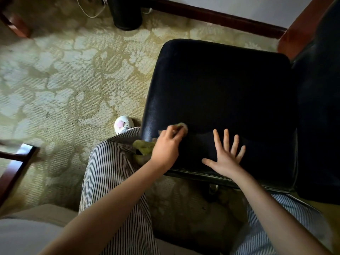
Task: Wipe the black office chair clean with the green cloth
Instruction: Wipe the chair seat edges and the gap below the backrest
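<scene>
Now green cloth (pixel 144 146) bunched under left hand (pixel 166 144) grip (tail overhanging chair (pixel 220 85) edge).

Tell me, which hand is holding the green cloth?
The left hand: its fingers curl round the green cloth, while the right hand lies flat, fingers spread, on the black chair seat.

black chair (pixel 220 92), green cloth (pixel 145 146), striped trousers (pixel 110 172)

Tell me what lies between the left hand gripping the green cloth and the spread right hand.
In the head view, only bare black leather chair seat separates the left hand, holding the green cloth, from the right hand.
</scene>
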The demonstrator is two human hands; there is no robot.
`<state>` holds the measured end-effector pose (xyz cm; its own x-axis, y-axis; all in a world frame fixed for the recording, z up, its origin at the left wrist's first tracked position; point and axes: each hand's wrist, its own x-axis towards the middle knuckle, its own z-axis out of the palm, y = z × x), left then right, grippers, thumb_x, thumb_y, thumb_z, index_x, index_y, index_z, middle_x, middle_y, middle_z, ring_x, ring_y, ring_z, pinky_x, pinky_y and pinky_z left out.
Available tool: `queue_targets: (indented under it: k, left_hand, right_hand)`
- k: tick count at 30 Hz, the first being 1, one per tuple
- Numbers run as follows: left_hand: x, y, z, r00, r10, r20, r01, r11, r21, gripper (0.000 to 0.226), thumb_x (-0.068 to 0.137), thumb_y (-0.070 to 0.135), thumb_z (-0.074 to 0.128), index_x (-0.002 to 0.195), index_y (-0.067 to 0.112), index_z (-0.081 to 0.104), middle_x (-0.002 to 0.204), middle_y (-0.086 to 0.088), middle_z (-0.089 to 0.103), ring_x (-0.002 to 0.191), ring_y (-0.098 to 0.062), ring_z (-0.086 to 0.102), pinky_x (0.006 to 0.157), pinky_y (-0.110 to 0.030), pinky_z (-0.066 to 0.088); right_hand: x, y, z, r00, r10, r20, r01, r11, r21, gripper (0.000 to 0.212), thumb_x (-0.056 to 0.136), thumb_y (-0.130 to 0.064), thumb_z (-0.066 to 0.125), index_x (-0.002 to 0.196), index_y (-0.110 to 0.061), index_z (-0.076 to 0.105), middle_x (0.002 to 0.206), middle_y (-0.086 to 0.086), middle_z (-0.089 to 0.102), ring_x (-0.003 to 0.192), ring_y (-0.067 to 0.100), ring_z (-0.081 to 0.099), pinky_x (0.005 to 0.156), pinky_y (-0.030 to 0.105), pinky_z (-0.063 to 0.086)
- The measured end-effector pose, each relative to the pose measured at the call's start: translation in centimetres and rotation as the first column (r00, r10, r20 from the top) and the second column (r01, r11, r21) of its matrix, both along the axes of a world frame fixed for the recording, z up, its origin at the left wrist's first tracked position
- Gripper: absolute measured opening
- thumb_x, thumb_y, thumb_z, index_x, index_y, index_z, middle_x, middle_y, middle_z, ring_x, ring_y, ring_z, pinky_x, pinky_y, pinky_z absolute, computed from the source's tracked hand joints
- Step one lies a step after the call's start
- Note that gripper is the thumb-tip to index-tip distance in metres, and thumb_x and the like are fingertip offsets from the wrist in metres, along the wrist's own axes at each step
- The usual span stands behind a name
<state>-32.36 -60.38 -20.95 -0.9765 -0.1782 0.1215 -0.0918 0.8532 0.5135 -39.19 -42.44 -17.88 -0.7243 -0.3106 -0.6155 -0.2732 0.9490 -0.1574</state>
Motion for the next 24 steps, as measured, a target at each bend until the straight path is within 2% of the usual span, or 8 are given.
queue_targets:
  k: [3, 5, 7, 10, 14, 17, 21, 24]
  left_hand:
    - [-1.3, 3.5, 0.7, 0.981, -0.193, 0.018, 0.194, 0.980, -0.049, 0.052, 0.065, 0.003, 0.072, 0.116, 0.004, 0.062, 0.106, -0.017, 0.059, 0.079, -0.034, 0.061, 0.069, -0.037, 0.055]
    - [-2.1, 4.9, 1.1, 0.969, -0.235, 0.076, 0.240, 0.969, -0.064, 0.064, 0.054, 0.007, 0.083, 0.115, 0.002, 0.063, 0.105, -0.017, 0.061, 0.077, -0.031, 0.062, 0.068, -0.034, 0.055]
    - [-2.5, 4.9, 1.1, 0.959, -0.277, 0.066, 0.282, 0.956, -0.080, 0.066, 0.054, 0.007, 0.084, 0.115, 0.002, 0.062, 0.105, -0.018, 0.060, 0.078, -0.032, 0.062, 0.070, -0.035, 0.054]
    - [-2.6, 2.6, 0.7, 0.944, -0.328, -0.029, 0.317, 0.928, -0.198, 0.055, 0.062, 0.008, 0.078, 0.115, 0.007, 0.063, 0.103, -0.015, 0.061, 0.075, -0.031, 0.061, 0.067, -0.036, 0.054]
    - [-2.5, -2.0, 0.9, 0.991, -0.135, -0.008, 0.122, 0.918, -0.378, 0.037, 0.081, 0.032, 0.048, 0.114, 0.027, 0.064, 0.100, -0.005, 0.062, 0.076, -0.031, 0.058, 0.063, -0.037, 0.047]
    - [-2.2, -4.3, 0.7, 0.999, -0.039, 0.011, 0.040, 0.944, -0.328, 0.041, 0.084, 0.040, 0.041, 0.113, 0.023, 0.065, 0.099, -0.010, 0.061, 0.078, -0.034, 0.058, 0.062, -0.040, 0.048]
    - [-2.1, -2.5, 0.7, 0.997, -0.072, -0.007, 0.067, 0.960, -0.271, 0.041, 0.090, 0.032, 0.040, 0.114, 0.008, 0.063, 0.100, -0.012, 0.061, 0.077, -0.031, 0.061, 0.053, -0.037, 0.054]
    - [-2.2, -0.3, 1.0, 0.969, -0.245, -0.042, 0.220, 0.925, -0.310, 0.039, 0.089, 0.028, 0.041, 0.112, 0.007, 0.063, 0.100, -0.010, 0.062, 0.075, -0.030, 0.062, 0.051, -0.033, 0.053]
  right_hand:
    - [0.0, -0.1, 0.0, 1.000, -0.007, -0.002, 0.007, 1.000, 0.012, 0.098, 0.087, -0.056, 0.052, 0.143, -0.033, -0.026, 0.149, 0.002, -0.037, 0.136, 0.033, -0.033, 0.109, 0.054, -0.016]
    - [0.0, -0.1, 0.0, 1.000, -0.018, -0.002, 0.018, 1.000, 0.016, 0.098, 0.087, -0.057, 0.052, 0.143, -0.034, -0.025, 0.149, 0.001, -0.037, 0.136, 0.031, -0.033, 0.109, 0.053, -0.017]
    - [0.1, 0.0, 0.0, 1.000, -0.025, -0.006, 0.025, 1.000, -0.001, 0.097, 0.086, -0.057, 0.052, 0.144, -0.034, -0.023, 0.150, 0.000, -0.036, 0.137, 0.030, -0.032, 0.109, 0.052, -0.017]
    - [0.0, 0.1, 0.0, 1.000, -0.019, 0.003, 0.020, 0.999, -0.038, 0.097, 0.087, -0.055, 0.053, 0.145, -0.032, -0.022, 0.150, 0.000, -0.035, 0.137, 0.031, -0.032, 0.109, 0.052, -0.016]
    - [0.2, -0.2, -0.1, 0.999, -0.032, 0.018, 0.033, 0.996, -0.085, 0.098, 0.086, -0.056, 0.053, 0.145, -0.032, -0.022, 0.150, 0.000, -0.035, 0.136, 0.032, -0.033, 0.108, 0.053, -0.018]
    - [0.3, -0.8, -0.2, 0.998, -0.052, 0.022, 0.054, 0.994, -0.097, 0.098, 0.087, -0.056, 0.052, 0.145, -0.031, -0.022, 0.150, 0.001, -0.036, 0.136, 0.033, -0.033, 0.107, 0.054, -0.018]
    - [0.4, -1.2, -0.3, 0.996, -0.085, 0.016, 0.086, 0.989, -0.117, 0.104, 0.086, -0.056, 0.054, 0.144, -0.025, -0.026, 0.150, 0.001, -0.035, 0.136, 0.032, -0.033, 0.107, 0.054, -0.019]
    - [0.4, -1.0, -0.3, 0.993, -0.114, 0.015, 0.115, 0.981, -0.157, 0.110, 0.084, -0.055, 0.057, 0.143, -0.020, -0.029, 0.151, -0.001, -0.034, 0.137, 0.029, -0.033, 0.107, 0.051, -0.021]
